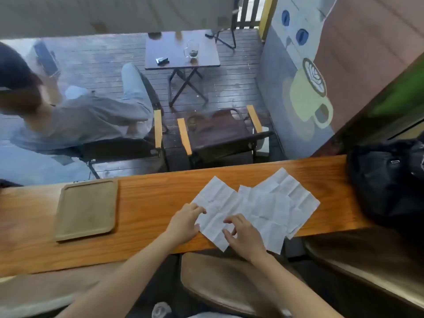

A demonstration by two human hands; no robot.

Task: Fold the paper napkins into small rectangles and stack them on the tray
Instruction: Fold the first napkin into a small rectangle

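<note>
Several unfolded white paper napkins lie overlapping on the wooden counter [149, 198]. The leftmost napkin [216, 200] lies flat with crease lines showing, and my left hand [184, 222] rests on its left corner with fingers touching the paper. My right hand [245, 236] presses on its near part, fingers curled and spread. More napkins [275, 203] fan out to the right. The wooden tray [68, 230] sits on the counter to the left, with nothing on it.
A black bag [385, 180] sits at the counter's right end. Beyond the glass, a person sits in a chair at the left, next to a vacant folding chair [220, 131] and a small table [181, 50]. A stool seat [218, 283] is below the counter.
</note>
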